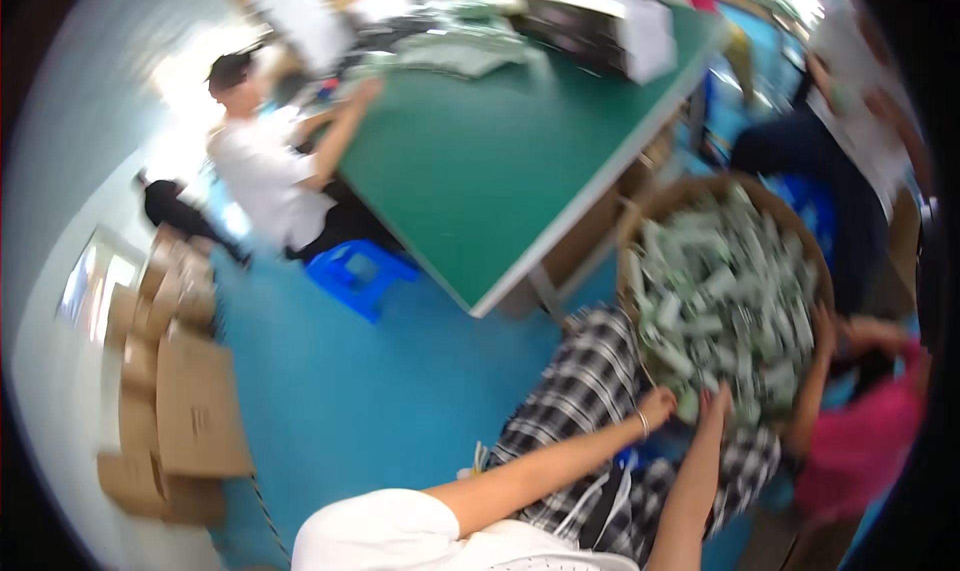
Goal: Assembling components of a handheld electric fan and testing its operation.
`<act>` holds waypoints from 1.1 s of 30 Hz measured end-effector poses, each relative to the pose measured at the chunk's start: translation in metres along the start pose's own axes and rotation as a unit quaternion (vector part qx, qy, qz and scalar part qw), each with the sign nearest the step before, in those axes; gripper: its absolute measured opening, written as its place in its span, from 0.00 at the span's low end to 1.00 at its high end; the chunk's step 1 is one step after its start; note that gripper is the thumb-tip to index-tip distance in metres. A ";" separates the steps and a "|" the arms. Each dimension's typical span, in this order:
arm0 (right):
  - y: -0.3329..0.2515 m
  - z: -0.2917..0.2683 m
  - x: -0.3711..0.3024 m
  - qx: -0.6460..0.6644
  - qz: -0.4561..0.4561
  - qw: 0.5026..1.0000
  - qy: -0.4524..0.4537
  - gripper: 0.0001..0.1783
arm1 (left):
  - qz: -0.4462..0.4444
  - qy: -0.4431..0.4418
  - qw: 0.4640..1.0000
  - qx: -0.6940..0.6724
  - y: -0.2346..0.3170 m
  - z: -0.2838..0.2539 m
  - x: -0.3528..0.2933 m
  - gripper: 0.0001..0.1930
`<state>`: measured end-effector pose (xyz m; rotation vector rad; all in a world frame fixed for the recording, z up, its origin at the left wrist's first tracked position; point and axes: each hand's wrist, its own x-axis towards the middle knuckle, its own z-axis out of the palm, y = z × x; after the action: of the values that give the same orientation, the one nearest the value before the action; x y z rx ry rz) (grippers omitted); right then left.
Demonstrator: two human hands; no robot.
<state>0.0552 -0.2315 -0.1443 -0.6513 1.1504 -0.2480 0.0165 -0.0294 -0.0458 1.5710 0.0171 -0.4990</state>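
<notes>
A large round basket (628, 256) with a brown rim is heaped with many pale green, strip-like pieces (735, 296); blur hides their exact kind. At its near edge my left hand (657, 407), with a bracelet at the wrist, has its fingers curled. My right hand (714, 405) is close beside it over the near pieces, fingers bent together. A pale green piece (687, 407) shows between the two hands. Whatever lies within my fingers is too small and smeared to name.
A green-topped table (480, 171) stands ahead, bearing piled pieces and a box. A person in white (262, 176) sits left of it, near a blue stool (360, 276). Cartons (200, 401) are stacked at left. A person in pink (865, 436) is close at right, an arm by the basket.
</notes>
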 end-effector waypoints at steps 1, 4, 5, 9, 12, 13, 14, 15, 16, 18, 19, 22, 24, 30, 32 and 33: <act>0.002 -0.010 -0.006 -0.072 -0.023 0.997 0.018 0.22 | -0.026 0.009 1.000 0.012 0.003 0.005 -0.006 0.05; 0.007 -0.004 -0.052 -0.269 -0.121 0.945 0.141 0.22 | -0.065 0.026 0.997 -0.018 0.009 0.005 -0.015 0.05; -0.004 0.006 -0.071 -0.317 -0.183 0.913 0.178 0.24 | -0.048 0.035 0.998 -0.037 0.013 0.007 -0.012 0.05; -0.024 -0.004 -0.085 -0.300 -0.245 0.912 0.134 0.17 | -0.015 0.044 0.992 -0.120 0.023 0.015 -0.011 0.07; -0.038 -0.003 -0.129 -0.182 -0.269 0.946 0.007 0.15 | 0.040 0.036 0.985 -0.162 0.040 0.007 -0.005 0.04; -0.038 -0.002 -0.143 -0.144 -0.276 0.949 -0.042 0.17 | 0.096 0.063 0.987 -0.109 0.053 0.000 -0.005 0.08; -0.049 0.003 -0.179 -0.201 -0.263 0.937 -0.112 0.21 | 0.160 0.075 0.984 -0.033 0.058 -0.012 0.002 0.11; -0.043 -0.005 -0.166 -0.305 -0.376 0.859 -0.168 0.23 | 0.340 0.100 0.920 0.167 0.065 -0.030 0.016 0.12; -0.040 0.028 -0.241 -0.299 -0.342 0.868 -0.199 0.23 | 0.206 0.090 0.973 0.052 0.071 -0.052 0.024 0.14; -0.028 0.023 -0.281 -0.313 -0.299 0.856 -0.283 0.21 | 0.059 0.032 0.971 -0.230 0.104 -0.066 0.015 0.17; -0.018 0.019 -0.293 -0.281 -0.289 0.853 -0.332 0.23 | 0.056 0.014 0.967 -0.247 0.113 -0.071 0.016 0.21; -0.005 0.011 -0.309 -0.271 -0.267 0.833 -0.403 0.27 | 0.071 -0.131 0.940 -0.306 0.136 -0.064 0.014 0.29; -0.009 0.009 -0.306 -0.300 -0.228 0.827 -0.417 0.30 | 0.074 -0.164 0.949 -0.259 0.131 -0.054 0.017 0.30; 0.001 0.006 -0.293 -0.255 -0.138 0.882 -0.371 0.22 | 0.089 -0.058 0.959 -0.264 0.114 -0.035 0.003 0.23; 0.003 0.010 -0.294 -0.219 -0.099 0.903 -0.356 0.20 | 0.122 -0.023 0.980 -0.154 0.111 -0.031 0.002 0.24; 0.003 0.011 -0.298 -0.187 -0.093 0.920 -0.331 0.19 | 0.151 -0.022 0.981 -0.118 0.114 -0.026 -0.003 0.24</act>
<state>-0.0560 -0.0756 0.0844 -1.0861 0.4763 0.0454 0.0578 -0.0125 0.0627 1.3007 -0.1869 -0.2807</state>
